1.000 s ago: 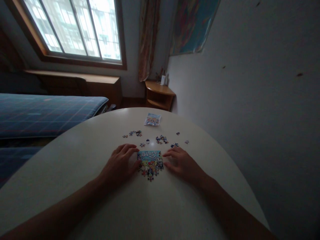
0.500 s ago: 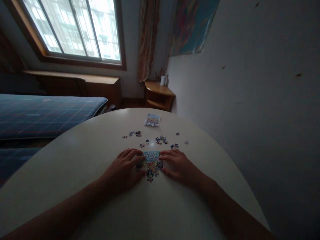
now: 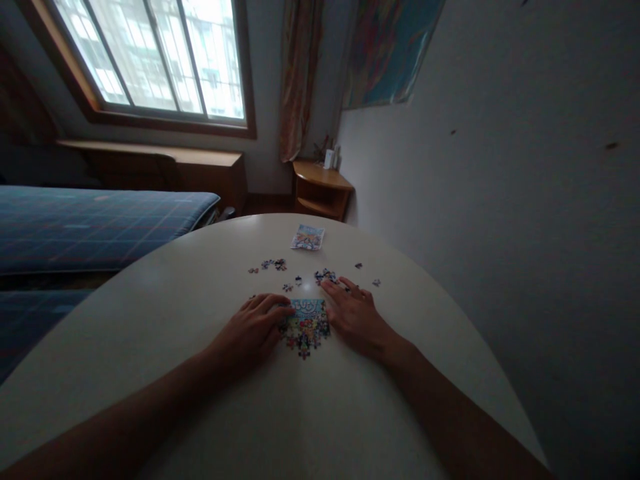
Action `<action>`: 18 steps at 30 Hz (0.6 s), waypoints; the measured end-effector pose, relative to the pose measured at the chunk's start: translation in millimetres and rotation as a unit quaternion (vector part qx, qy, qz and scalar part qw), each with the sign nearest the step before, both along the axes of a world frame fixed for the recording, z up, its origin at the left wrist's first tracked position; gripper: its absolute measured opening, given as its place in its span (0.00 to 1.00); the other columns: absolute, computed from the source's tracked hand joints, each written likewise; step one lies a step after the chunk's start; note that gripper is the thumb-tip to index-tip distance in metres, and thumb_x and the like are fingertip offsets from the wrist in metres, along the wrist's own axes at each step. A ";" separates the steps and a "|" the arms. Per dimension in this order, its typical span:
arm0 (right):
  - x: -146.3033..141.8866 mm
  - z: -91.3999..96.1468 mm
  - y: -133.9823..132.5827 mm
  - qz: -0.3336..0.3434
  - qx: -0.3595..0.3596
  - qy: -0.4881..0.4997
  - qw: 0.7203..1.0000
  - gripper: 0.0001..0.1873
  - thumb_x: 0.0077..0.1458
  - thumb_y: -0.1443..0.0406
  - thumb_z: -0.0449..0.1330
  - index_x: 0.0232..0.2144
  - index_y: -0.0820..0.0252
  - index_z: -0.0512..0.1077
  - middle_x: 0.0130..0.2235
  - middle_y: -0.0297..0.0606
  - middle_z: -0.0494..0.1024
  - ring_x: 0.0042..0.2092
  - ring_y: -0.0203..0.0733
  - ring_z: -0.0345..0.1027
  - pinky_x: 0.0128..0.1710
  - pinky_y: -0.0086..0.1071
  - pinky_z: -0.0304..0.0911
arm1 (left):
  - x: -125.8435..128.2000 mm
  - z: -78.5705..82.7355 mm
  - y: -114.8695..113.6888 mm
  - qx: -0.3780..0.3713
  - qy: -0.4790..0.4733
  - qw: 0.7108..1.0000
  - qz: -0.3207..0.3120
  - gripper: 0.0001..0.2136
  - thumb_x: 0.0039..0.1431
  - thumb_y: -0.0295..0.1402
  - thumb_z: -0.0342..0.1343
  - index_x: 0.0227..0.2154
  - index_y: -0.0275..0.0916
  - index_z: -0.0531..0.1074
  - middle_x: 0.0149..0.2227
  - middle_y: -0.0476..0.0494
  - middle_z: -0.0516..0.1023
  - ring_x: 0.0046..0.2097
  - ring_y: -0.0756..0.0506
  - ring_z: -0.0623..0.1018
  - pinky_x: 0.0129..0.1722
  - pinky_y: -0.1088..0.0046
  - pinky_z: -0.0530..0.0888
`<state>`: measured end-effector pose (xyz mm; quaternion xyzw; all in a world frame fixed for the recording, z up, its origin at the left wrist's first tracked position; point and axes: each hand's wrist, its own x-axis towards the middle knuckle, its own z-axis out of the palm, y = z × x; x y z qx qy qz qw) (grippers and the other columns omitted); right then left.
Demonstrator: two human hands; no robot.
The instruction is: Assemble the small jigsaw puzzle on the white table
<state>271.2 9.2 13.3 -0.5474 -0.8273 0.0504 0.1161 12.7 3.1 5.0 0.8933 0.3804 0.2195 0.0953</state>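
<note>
A partly assembled jigsaw puzzle (image 3: 306, 323) lies flat on the white round table (image 3: 240, 420), its lower edge ragged. Across its left edge rests my left hand (image 3: 257, 323), fingers stretched out and touching the pieces. My right hand (image 3: 355, 312) is just past the upper right corner, fingers spread, with the fingertips at a cluster of loose puzzle pieces (image 3: 325, 275). It partly covers more pieces beneath it; no piece shows in its grasp.
More loose pieces (image 3: 274, 265) lie at the far left of the puzzle, and single ones (image 3: 377, 283) to the right. Farther back is a small picture sheet (image 3: 307, 237). A wall (image 3: 480, 220) runs along the right, a mattress (image 3: 100, 227) on the left.
My right hand has left the puzzle's right edge and moved forward to the loose pieces. My left hand stays on the left edge. The view has shifted slightly.
</note>
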 end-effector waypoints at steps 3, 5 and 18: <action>3.7 5.6 -3.4 -0.014 0.025 -0.034 0.999 0.26 0.64 0.59 0.49 0.63 0.57 0.62 0.64 0.43 0.65 0.67 0.55 0.48 0.62 0.55 0.47 | -0.5 1.1 0.2 -0.009 -0.012 1.000 -0.001 0.21 0.58 0.22 0.46 0.51 0.44 0.71 0.55 0.44 0.72 0.56 0.39 0.69 0.60 0.52 0.67; 8.1 11.1 -7.4 -0.005 0.040 -0.056 0.998 0.22 0.62 0.62 0.51 0.58 0.57 0.68 0.60 0.43 0.71 0.65 0.56 0.52 0.60 0.54 0.50 | -0.8 1.3 0.2 -0.012 -0.012 1.000 -0.003 0.21 0.58 0.22 0.46 0.51 0.43 0.71 0.55 0.43 0.72 0.57 0.39 0.69 0.60 0.52 0.67; 4.5 10.4 -4.8 0.028 0.037 -0.036 0.998 0.23 0.59 0.69 0.52 0.56 0.61 0.69 0.59 0.44 0.72 0.62 0.53 0.58 0.60 0.50 0.54 | -0.8 1.4 1.2 -0.017 -0.013 1.000 -0.003 0.21 0.57 0.21 0.45 0.51 0.44 0.71 0.54 0.44 0.72 0.57 0.40 0.69 0.60 0.52 0.67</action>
